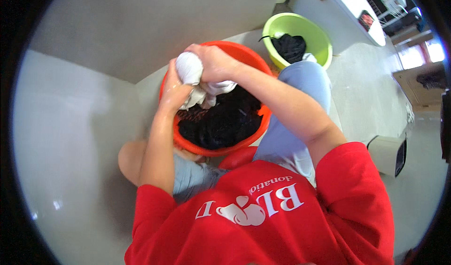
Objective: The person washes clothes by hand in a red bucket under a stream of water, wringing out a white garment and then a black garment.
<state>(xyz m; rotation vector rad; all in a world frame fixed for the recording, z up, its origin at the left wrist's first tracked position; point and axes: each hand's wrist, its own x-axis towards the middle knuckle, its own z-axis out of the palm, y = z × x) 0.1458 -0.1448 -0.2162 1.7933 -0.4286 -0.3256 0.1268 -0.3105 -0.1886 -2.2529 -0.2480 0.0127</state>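
Both my hands grip one white cloth, bunched into a tight ball at its top. My left hand is wet and wraps the near left side of the bundle. Around its right side closes my right hand. Loose folds of the cloth hang below my fingers, over an orange-red plastic basin. Dark wet clothes fill the bottom of that basin, with a brownish patterned piece partly hidden under the white folds. The basin stands on the floor between my knees.
Beyond my right knee stands a lime-green basin with black clothing and some white fabric in it. A grey wall rises close behind the orange-red basin. A beige bin lies to the right on the pale tiled floor.
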